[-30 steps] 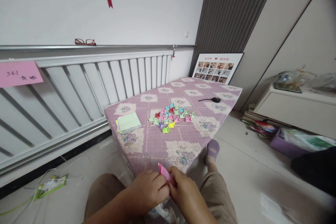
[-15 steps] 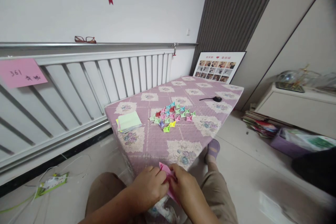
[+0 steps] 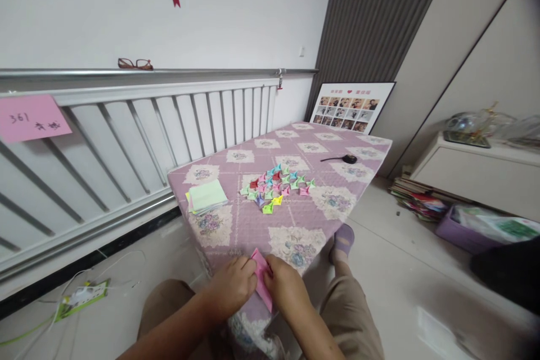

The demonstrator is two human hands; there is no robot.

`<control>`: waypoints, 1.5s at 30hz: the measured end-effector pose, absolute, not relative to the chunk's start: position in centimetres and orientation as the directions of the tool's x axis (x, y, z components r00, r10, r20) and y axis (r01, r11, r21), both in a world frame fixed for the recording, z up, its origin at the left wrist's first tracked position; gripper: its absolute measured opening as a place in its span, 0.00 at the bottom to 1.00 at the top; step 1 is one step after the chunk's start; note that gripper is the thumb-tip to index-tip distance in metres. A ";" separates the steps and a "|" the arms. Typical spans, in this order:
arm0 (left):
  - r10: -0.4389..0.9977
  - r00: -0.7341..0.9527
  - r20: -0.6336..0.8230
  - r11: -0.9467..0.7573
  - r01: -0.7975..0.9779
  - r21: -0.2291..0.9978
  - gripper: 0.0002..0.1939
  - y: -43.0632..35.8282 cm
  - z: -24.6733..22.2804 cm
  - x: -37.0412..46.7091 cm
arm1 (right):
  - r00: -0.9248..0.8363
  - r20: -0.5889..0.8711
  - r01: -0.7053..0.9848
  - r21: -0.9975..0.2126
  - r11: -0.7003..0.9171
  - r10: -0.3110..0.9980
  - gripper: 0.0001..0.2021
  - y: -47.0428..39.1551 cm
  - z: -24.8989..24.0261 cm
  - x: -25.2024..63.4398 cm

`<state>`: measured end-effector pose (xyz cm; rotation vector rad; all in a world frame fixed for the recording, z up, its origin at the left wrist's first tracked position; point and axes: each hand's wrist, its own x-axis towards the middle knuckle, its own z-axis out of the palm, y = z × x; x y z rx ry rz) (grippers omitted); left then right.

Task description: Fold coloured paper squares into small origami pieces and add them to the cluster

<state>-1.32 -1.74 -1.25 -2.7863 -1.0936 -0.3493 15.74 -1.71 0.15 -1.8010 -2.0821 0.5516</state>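
Between my hands, over the near corner of the cloth-covered table point(image 3: 248, 236), is a folded piece of pink paper point(image 3: 262, 282). My left hand point(image 3: 234, 286) grips its left edge with bent fingers. On the paper's right side, my right hand point(image 3: 285, 287) pinches it near the top. Small folded paper pieces in several colours, among them a lime-green one point(image 3: 268, 208) and a yellow one point(image 3: 277, 200), are grouped on the table beyond my hands. A stack of pale green and other coloured sheets point(image 3: 207, 197) lies to their left.
A black object with a cord point(image 3: 349, 159) lies on the table's right side. Behind the table are a white radiator point(image 3: 202, 118) and a framed photo board point(image 3: 352, 107). A power strip point(image 3: 84, 295) is on the floor at left.
Both hands have moved slightly up and left with the pink paper. The paper is turned more upright, and more of its surface shows between my hands.
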 end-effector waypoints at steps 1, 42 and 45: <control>0.675 0.689 0.264 -0.714 0.700 -0.002 0.09 -1.6 -1.6 -1.4 | -0.142 0.005 0.855 -0.504 0.125 0.990 0.09 -1.5 0.0 15.5; 0.994 0.021 0.108 -0.077 0.832 0.549 0.07 -0.8 -4.6 1.6 | -0.119 0.073 0.777 -0.614 0.139 0.990 0.09 -2.0 -2.7 15.1; 0.993 0.019 0.115 -0.080 0.833 0.547 0.08 -0.7 -4.8 1.6 | -0.122 0.053 0.790 -0.599 0.129 0.991 0.10 -2.1 -2.7 15.2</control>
